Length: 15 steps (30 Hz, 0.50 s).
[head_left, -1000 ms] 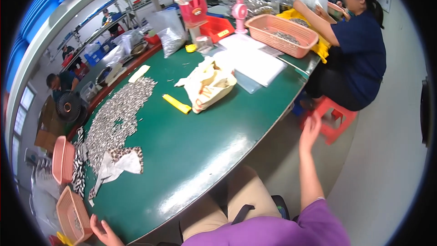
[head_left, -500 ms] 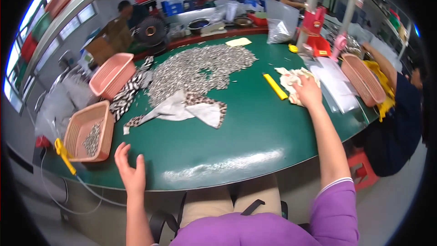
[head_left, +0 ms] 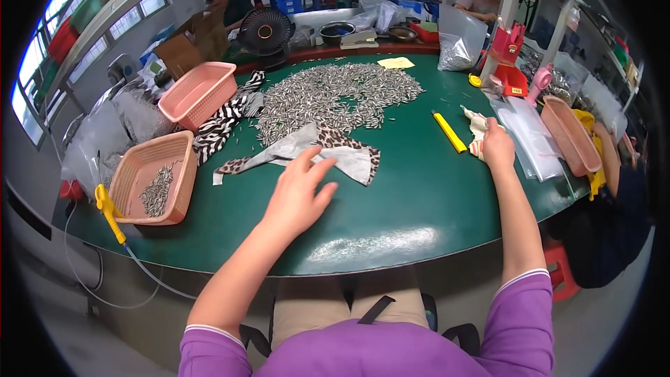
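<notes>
My left hand (head_left: 299,192) is open, thumb and fingers spread, at the near edge of a grey cloth with leopard-print trim (head_left: 333,155). Its fingertips overlap the cloth in view; whether they touch it I cannot tell. On the right, my right hand (head_left: 497,145) is closed round a crumpled cream cloth with reddish stripes (head_left: 477,128), part of it hidden by the hand. A yellow utility knife (head_left: 449,132) lies just left of that cloth. Beyond the grey cloth spreads a wide heap of small silvery metal pieces (head_left: 335,94).
At left stand two pink baskets, the nearer basket (head_left: 183,195) holding metal pieces, beside a yellow air gun (head_left: 109,213) with a hose. Zebra-print cloth (head_left: 218,132) lies between basket and heap. Plastic bags (head_left: 528,141), a narrow pink basket (head_left: 569,136) and a seated co-worker are at right.
My left hand has moved right and forward from the table's near edge to the grey cloth. My right hand, earlier resting on the cream cloth, has gathered it up in its fingers.
</notes>
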### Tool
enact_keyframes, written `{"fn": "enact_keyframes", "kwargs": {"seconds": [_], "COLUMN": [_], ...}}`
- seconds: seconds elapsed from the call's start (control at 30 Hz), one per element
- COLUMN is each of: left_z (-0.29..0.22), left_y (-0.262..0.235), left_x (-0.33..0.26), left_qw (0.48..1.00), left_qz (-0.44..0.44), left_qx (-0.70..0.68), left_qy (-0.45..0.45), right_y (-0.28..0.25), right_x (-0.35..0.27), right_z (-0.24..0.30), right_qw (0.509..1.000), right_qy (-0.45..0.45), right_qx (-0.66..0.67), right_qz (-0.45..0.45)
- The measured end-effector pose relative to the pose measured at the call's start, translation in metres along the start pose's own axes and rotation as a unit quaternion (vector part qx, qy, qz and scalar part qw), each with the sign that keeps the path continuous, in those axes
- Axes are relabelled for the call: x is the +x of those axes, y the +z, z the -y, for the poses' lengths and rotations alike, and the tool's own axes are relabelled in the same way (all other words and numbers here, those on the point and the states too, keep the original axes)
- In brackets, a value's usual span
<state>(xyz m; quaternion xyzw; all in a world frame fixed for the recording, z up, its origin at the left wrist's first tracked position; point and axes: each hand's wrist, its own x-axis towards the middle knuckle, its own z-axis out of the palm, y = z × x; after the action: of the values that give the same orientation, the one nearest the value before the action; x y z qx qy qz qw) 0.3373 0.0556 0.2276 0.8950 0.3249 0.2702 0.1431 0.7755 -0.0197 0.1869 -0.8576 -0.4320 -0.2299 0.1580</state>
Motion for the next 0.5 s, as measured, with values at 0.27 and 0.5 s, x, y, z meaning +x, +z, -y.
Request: {"fn": "enact_keyframes", "kwargs": {"seconds": [0.27, 0.5], "left_z": [-0.034, -0.068], "left_y": [0.034, 0.080], "left_x": [0.042, 0.068], "left_qw": [0.982, 0.651], "left_qz": [0.077, 0.153], "left_qx": [-0.171, -0.727], "left_qy": [-0.004, -0.158], "right_y": [0.007, -0.006], "right_x": [-0.002, -0.004], "right_z": [-0.008, -0.029], "right_qw": [0.998, 0.939], "right_qy": [-0.017, 0.162], "right_qx": [0.023, 0.260], "right_qz": [-0.052, -0.157]}}
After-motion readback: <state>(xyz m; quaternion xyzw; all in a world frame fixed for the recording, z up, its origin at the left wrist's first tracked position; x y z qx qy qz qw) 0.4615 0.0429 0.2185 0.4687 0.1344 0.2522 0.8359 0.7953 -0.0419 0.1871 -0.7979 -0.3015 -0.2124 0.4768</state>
